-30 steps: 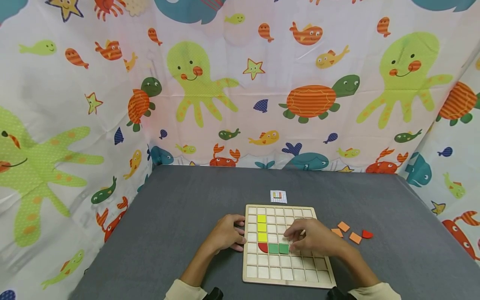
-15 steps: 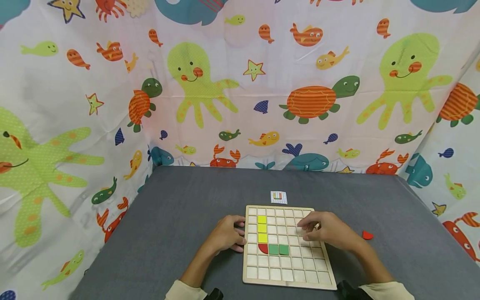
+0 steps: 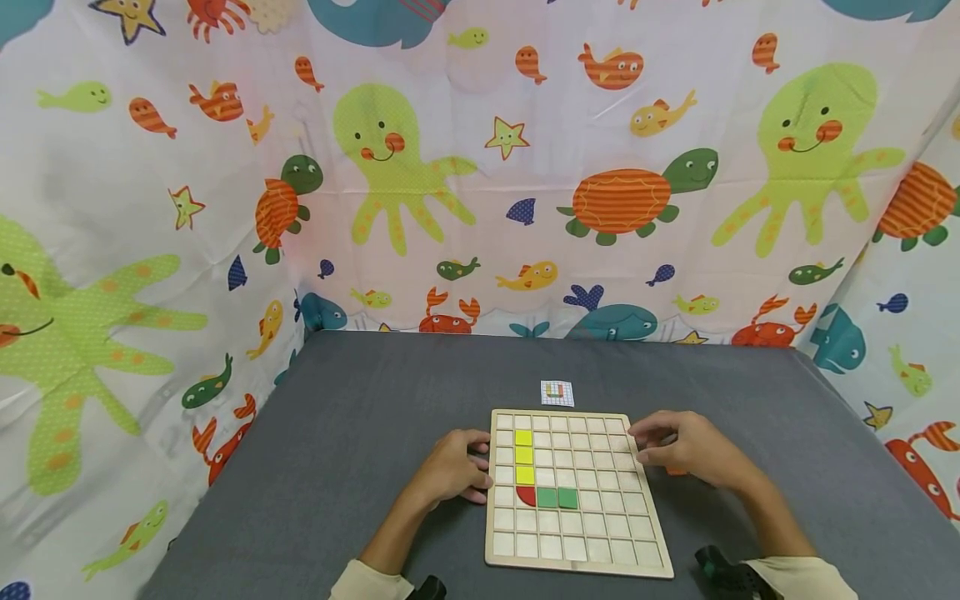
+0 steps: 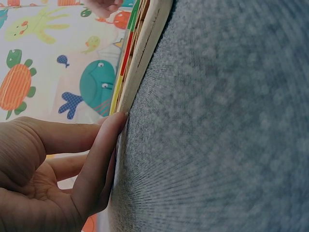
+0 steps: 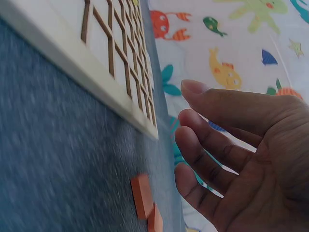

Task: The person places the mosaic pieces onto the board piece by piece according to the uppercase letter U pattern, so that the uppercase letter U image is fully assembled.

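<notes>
1. We find the wooden grid board lying flat on the bench, its cells lined with pale squares.
2. On the board, we record three yellow squares stacked in the second column from the left. Directly below them, in the same column, sits a red quarter-round. Two green squares continue that row to the right, side by side.
3. We observe the left hand at the board's left edge. Its grip is relaxed, with fingertips touching the side of the rim; we do not see it close round the board.
4. We observe the right hand just beside the board's upper right edge. Its grip is partly open, fingers loosely bent, thumb apart from them, and holding nothing that we can see.
5. Near the right hand, the right wrist view shows two orange blocks on the bench, close together beyond the rim; whether they touch, we cannot tell.
6. Beyond the board's far edge, we note a small printed card on the bench, bearing a grid and a coloured pattern.
7. Behind the bench, we note a curtain printed with sea animals.
</notes>
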`<state>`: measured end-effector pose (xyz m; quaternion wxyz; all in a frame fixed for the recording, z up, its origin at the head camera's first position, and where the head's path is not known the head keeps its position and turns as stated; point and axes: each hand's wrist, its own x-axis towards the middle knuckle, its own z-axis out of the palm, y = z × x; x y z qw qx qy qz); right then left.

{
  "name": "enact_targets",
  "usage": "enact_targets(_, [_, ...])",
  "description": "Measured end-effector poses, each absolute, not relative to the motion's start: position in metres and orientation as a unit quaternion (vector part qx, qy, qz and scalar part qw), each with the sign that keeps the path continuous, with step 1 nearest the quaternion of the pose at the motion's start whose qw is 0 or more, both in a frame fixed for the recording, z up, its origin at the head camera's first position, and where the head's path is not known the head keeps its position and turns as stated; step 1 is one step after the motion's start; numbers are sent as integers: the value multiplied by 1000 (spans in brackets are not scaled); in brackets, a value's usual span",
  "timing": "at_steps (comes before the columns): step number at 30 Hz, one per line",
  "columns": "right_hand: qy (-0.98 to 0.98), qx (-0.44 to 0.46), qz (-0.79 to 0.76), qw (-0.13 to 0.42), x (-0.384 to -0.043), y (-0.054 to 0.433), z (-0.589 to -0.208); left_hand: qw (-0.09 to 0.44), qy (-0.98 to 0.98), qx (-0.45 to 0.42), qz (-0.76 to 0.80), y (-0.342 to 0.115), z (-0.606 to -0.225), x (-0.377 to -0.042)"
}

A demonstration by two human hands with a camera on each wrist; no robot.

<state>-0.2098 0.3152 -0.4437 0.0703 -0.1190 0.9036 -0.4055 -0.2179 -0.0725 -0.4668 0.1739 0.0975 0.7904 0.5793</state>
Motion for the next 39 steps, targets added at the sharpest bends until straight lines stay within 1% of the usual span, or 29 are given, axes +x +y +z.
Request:
enact_targets(5, [913,-103,-390,64,-209,331,-443,174,791,97,579,-72,-467,-218])
enact_targets(11, [911,-77,-399,73,-208,349,-444,175,788,96,582,-72,-466,-218])
enact_targets(19, [921,-51,-380,70,-208,372,-449,177,789,95,581,-73,-466,-219])
enact_targets(34, [924,-30,-375,68,-200,410,-452,180,786,93,584,-75,-466,-218])
enact_targets(39, [924,-30,-374,78,-196,423,-453,184,786,92,583,-74,-467,-219])
